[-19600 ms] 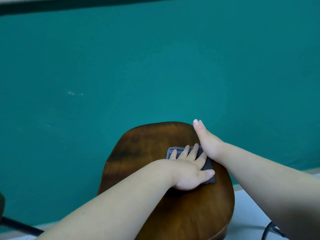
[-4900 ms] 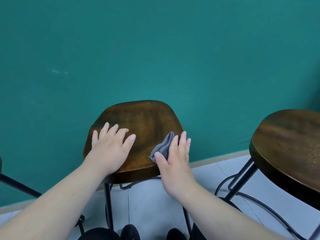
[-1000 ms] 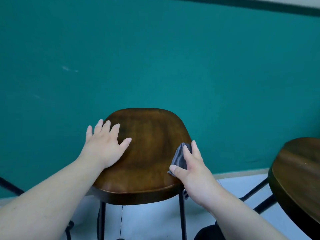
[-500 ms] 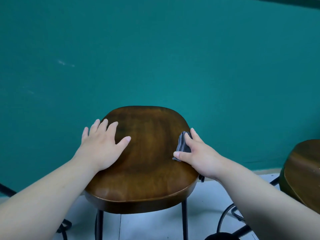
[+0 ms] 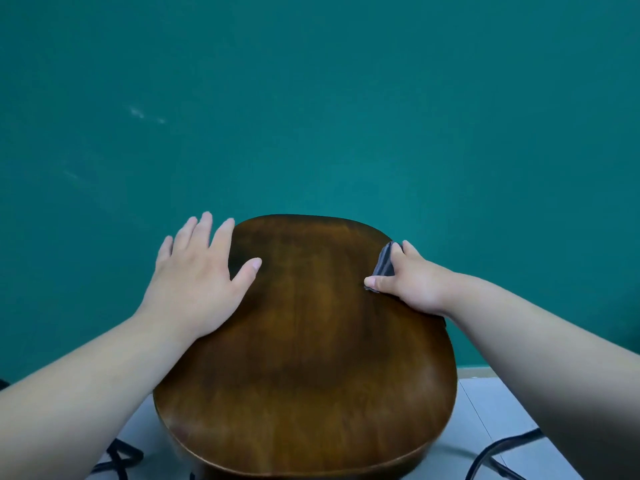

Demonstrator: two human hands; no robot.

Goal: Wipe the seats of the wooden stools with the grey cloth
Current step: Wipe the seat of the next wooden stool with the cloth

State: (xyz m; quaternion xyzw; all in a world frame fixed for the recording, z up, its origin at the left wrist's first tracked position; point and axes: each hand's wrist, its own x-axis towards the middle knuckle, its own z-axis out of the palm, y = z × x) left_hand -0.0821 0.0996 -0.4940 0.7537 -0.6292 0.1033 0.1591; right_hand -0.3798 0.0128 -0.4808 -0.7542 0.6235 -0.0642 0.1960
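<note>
Head view, looking down on one stool. The brown wooden seat point(image 5: 304, 341) fills the lower middle; it appears longer than it is wide, its long axis running from the person straight toward the green wall point(image 5: 311, 98). Near end broad and rounded, far end narrower. Grain lines follow the same direction.

Left hand point(image 5: 197, 275): released, flat, palm down on the far left part of the seat. Fingers straight and slightly spread, pointing toward the wall and reaching past the seat's left edge; thumb angled right across the wood. It grasps nothing.

Right hand point(image 5: 412, 282): at the far right edge of the seat, grasping the cloth point(image 5: 384, 265) in the fork between thumb and forefinger and pressing it to the wood. Thumb lies leftward on the seat, forefinger points toward the wall. Remaining fingers hidden beyond the edge; cannot tell how they lie.

Cloth: grey, bunched into a narrow strip, mostly covered by the hand. Its long axis runs from the thumb tip up and away to the forefinger tip, leaning a little right, roughly along the seat's right rim. It touches the seat.

The two hands are well apart, bare wood between them.

Below: pale floor point(image 5: 485, 410), with black metal bars point(image 5: 498, 452) at lower right and more at lower left
</note>
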